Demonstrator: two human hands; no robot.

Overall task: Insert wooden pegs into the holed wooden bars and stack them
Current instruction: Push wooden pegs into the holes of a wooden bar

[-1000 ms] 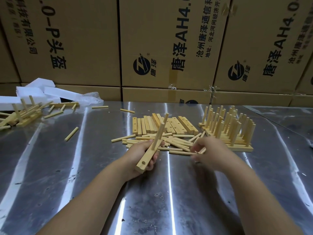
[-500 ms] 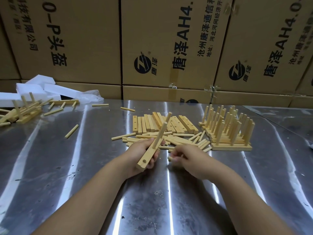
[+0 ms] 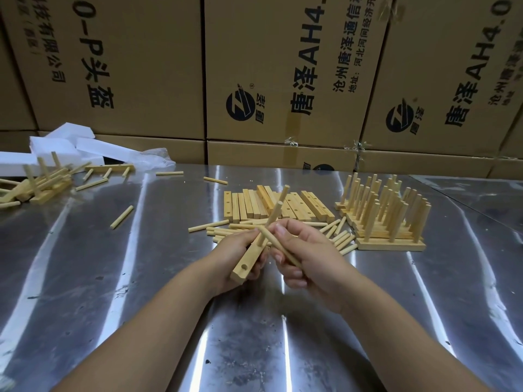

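Two hands are hovering mid-frame over the desk (image 3: 113,278): the left hand (image 3: 240,251) is gripping a holed bar (image 3: 245,265) bearing two pegs (image 3: 276,213), the right hand (image 3: 314,258) is pinching a loose peg (image 3: 280,248) beside it; pegged bars (image 3: 390,245) are sitting stacked at right.

We see cardboard boxes (image 3: 141,66) stacked like a wall across the top of the frame, printed with black Chinese characters and round logos. Below them a steel bench (image 3: 113,278) fills the lower frame, scuffed and streaked with bright bands of reflected light. At middle left, white foam blocks (image 3: 65,132) and clear plastic film (image 3: 154,158) lie against the boxes.
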